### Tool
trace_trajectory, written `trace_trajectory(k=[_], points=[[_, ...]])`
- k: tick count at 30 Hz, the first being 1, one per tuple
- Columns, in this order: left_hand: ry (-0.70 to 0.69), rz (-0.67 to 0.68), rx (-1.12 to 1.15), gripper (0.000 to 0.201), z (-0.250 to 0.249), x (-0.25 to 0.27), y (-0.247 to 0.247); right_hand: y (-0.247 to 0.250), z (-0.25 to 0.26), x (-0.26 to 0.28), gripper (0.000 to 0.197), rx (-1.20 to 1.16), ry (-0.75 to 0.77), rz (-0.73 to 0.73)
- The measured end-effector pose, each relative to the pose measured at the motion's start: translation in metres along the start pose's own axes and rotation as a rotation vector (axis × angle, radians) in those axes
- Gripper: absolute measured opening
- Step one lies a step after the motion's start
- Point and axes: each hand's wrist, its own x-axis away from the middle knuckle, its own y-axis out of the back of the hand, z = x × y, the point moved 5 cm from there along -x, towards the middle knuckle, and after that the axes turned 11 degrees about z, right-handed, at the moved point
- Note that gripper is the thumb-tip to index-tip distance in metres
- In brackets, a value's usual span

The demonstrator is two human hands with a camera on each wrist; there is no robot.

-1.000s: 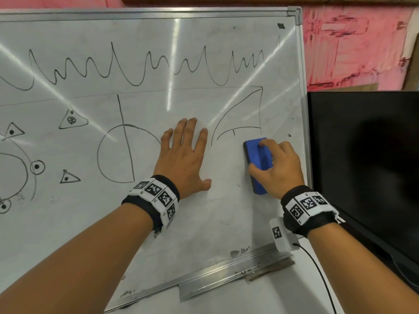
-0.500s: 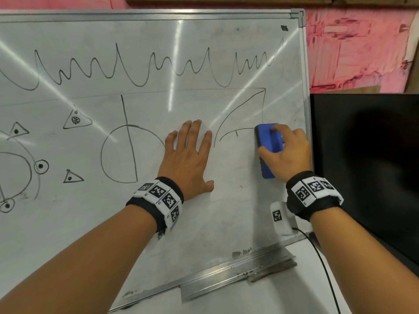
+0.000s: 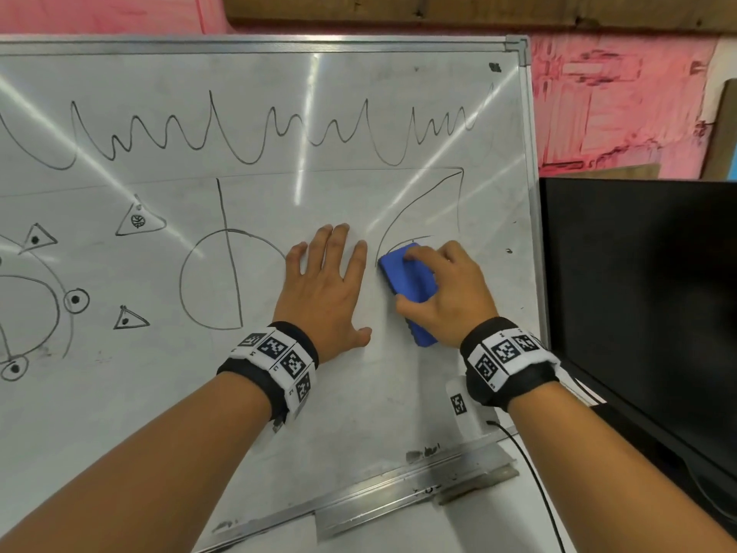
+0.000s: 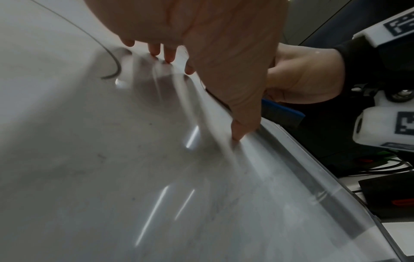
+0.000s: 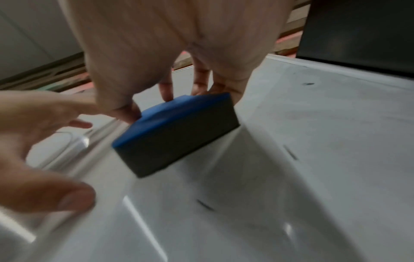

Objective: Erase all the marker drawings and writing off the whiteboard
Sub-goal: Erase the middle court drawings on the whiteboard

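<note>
The whiteboard (image 3: 359,393) leans in front of me, covered with black marker: a wavy line (image 3: 247,133) across the top, a half circle (image 3: 215,281), small triangles with dots (image 3: 137,221) and a curved shape (image 3: 422,205) at the right. My right hand (image 3: 446,289) grips a blue eraser (image 3: 406,285) and presses it on the lower end of that curved shape. In the right wrist view the eraser (image 5: 177,131) has a dark felt underside lying on the board. My left hand (image 3: 327,289) lies flat on the board with straight fingers, just left of the eraser.
A black monitor (image 3: 638,313) stands right beside the board's right frame. A metal tray rail (image 3: 418,488) runs along the bottom edge. A thin black cable (image 3: 534,480) hangs from my right wrist. Pink wall (image 3: 618,105) behind.
The right hand swept the eraser up towards the right frame, then left onto the lower end of the curved shape, whose inner line is partly gone. The left hand stayed flat.
</note>
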Motion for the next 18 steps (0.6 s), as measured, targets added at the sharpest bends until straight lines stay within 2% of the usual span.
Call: trace_trajectory(k=[3, 4, 8, 12, 16, 18], points=[[0.006, 0.013, -0.012, 0.121, 0.004, 0.003, -0.001, 0.005, 0.000, -0.004, 0.055, -0.068, -0.140, -0.112], [0.011, 0.011, -0.016, 0.121, 0.006, 0.005, -0.001, 0.003, 0.003, -0.003, 0.055, -0.067, -0.139, -0.112], [0.027, -0.013, -0.008, 0.120, 0.015, 0.009, -0.002, -0.015, 0.020, 0.004, 0.058, 0.008, 0.020, 0.020], [0.029, -0.015, -0.023, 0.120, 0.018, 0.012, -0.001, -0.006, 0.010, 0.002, 0.057, -0.097, -0.154, -0.118], [0.032, -0.051, -0.016, 0.118, 0.022, 0.015, 0.002, -0.022, 0.031, 0.006, 0.057, 0.019, 0.042, 0.017], [0.036, -0.027, -0.018, 0.119, 0.022, 0.015, 0.001, -0.014, 0.022, 0.002, 0.056, -0.016, -0.052, -0.053]])
